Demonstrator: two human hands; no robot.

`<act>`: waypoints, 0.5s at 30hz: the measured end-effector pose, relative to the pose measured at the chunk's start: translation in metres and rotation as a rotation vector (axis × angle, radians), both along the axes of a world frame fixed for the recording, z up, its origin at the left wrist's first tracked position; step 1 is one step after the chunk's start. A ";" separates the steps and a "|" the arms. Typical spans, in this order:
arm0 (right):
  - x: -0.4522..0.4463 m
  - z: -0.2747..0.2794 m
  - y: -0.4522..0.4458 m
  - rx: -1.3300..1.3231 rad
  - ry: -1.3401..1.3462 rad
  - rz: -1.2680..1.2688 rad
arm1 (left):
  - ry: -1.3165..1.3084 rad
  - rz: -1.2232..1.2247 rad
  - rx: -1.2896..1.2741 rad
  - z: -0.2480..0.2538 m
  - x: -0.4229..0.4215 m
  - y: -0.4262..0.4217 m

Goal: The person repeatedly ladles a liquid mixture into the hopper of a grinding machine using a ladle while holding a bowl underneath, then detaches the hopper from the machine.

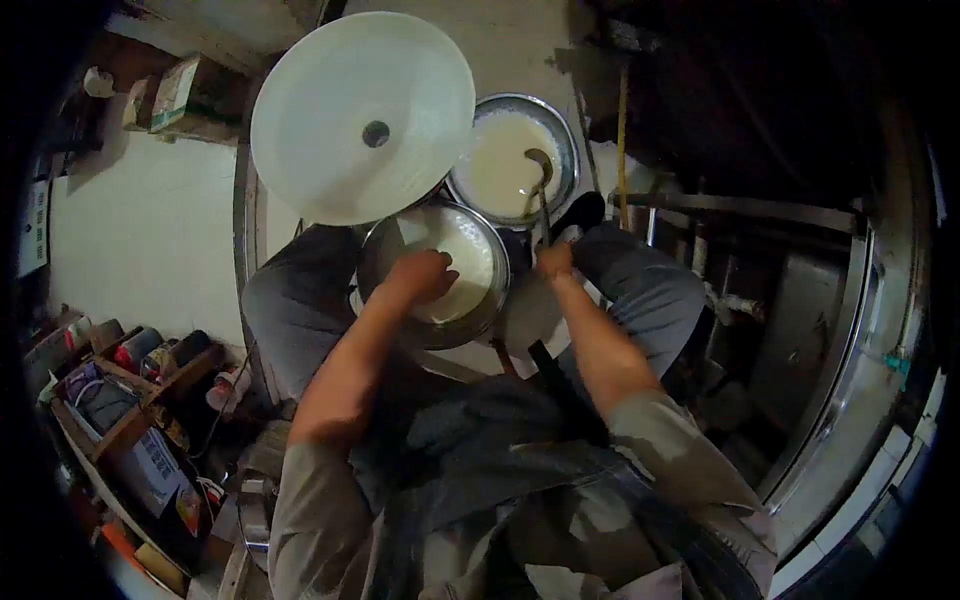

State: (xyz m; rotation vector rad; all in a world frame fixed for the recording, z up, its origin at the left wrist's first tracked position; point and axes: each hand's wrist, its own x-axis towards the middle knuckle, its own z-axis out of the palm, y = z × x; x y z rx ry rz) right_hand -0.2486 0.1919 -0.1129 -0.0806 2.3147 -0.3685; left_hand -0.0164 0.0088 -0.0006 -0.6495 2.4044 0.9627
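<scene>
My left hand (424, 277) is over the near metal pot (497, 300), its fingers curled together; what they hold, if anything, is hidden. White liquid (465, 262) fills part of that pot. Wrapped round the handle of a ladle (544, 208) is my right hand (554, 260). The ladle's bowl rests in pale creamy liquid (500, 165) inside a second metal basin (570, 150), beyond the first pot. A large white round disc (330, 110) with a dark centre hole stands at the upper left, overlapping the edges of both vessels.
A wooden crate (125, 435) of bottles and tools lies at the left. Cardboard boxes (190, 100) are at the upper left. On the right stands a metal frame (750, 205) with pipes. My bent knees flank the near pot.
</scene>
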 end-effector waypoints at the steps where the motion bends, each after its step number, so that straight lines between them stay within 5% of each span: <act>1: -0.003 -0.008 -0.001 -0.098 -0.177 -0.110 | -0.029 -0.004 0.022 0.000 -0.002 -0.001; 4: -0.004 -0.012 -0.006 -0.297 -0.530 -0.322 | -0.027 0.006 0.017 -0.012 0.005 0.000; 6: -0.002 -0.005 -0.006 -0.508 -0.888 -0.677 | 0.012 0.014 -0.015 -0.017 0.006 0.000; 15: 0.029 0.034 0.004 -0.639 -1.031 -0.689 | -0.034 0.017 0.010 -0.010 -0.001 -0.005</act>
